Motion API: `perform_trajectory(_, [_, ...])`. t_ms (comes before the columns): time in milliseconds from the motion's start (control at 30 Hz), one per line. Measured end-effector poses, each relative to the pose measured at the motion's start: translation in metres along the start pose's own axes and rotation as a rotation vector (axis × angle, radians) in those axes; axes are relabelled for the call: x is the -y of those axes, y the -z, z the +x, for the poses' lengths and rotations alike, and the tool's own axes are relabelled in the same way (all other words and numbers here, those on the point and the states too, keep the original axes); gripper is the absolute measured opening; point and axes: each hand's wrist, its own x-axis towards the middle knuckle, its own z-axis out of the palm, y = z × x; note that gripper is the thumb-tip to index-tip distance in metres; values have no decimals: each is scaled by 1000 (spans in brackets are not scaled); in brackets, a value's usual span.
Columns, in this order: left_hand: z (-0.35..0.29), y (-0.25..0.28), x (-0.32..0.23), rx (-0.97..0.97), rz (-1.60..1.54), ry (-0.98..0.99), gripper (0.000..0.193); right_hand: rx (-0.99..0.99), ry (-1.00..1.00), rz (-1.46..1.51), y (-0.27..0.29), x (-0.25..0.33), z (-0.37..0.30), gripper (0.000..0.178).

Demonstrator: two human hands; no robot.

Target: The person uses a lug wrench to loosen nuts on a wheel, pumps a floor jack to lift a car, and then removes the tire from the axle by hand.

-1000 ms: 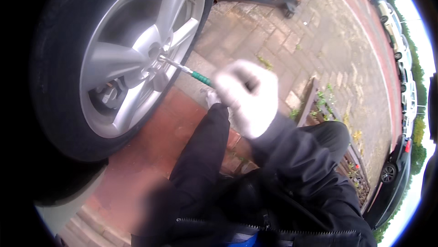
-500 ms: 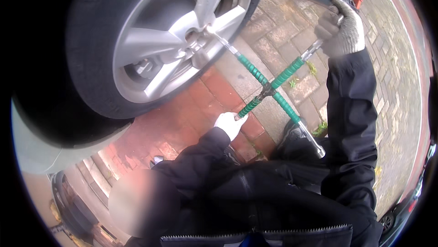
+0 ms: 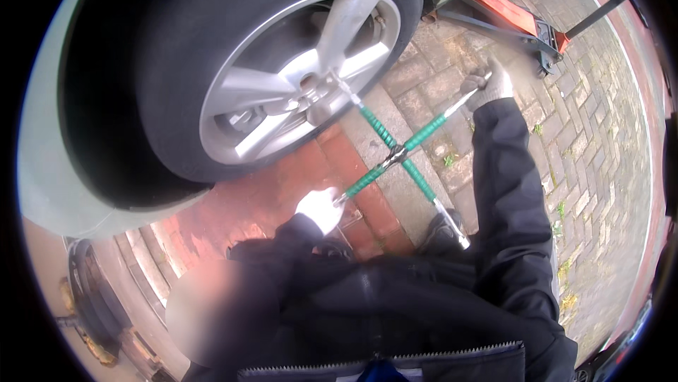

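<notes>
A four-way lug wrench point(image 3: 369, 128) with green-ribbed arms and bare metal ends stands out from a silver alloy wheel point(image 3: 254, 90). One end of it meets the wheel near the hub, among the lug nuts; exactly how it seats there is blurred. My left hand point(image 3: 320, 210), in a white glove, is closed round the lower-left arm's end. Up at the opposite arm's end, my gloved right hand point(image 3: 492, 85) grips the metal with curled fingers. The fourth arm points back toward my legs, its socket end point(image 3: 463, 242) free of both hands.
A black tyre point(image 3: 173, 110) surrounds the wheel under a pale car body point(image 3: 46, 163). At the upper right is an orange floor jack point(image 3: 505, 11) with a dark handle. Brick paving point(image 3: 590, 163) covers the ground, reddish below the wheel. A shoe point(image 3: 441, 230) shows beneath the wrench.
The whole view has shifted, with more of the car body and jack visible. Against the wheel, both hands have moved left with the wrench arms, and both keep their grip.
</notes>
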Motion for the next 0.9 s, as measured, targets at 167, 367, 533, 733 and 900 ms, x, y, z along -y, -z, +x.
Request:
perform_trajectory(167, [9, -11, 12, -37, 136, 43, 20, 67, -29, -59, -1, 1, -5, 39])
perform_trajectory(367, [32, -64, 49, -136, 31, -43, 27, -119, 233, -242, -55, -21, -73, 31])
perform_trajectory(533, [137, -142, 7, -307, -418, -24, 18, 233, 669, -562, -92, -86, -194, 31])
perform_trajectory(733, [123, -202, -36, -77, -425, -249, 22, 314, 577, -379, -74, -68, -268, 31])
perform_trajectory(900, [40, -176, -5, 93, -509, -167, 25, 199, 351, -387, -103, -38, -232, 32])
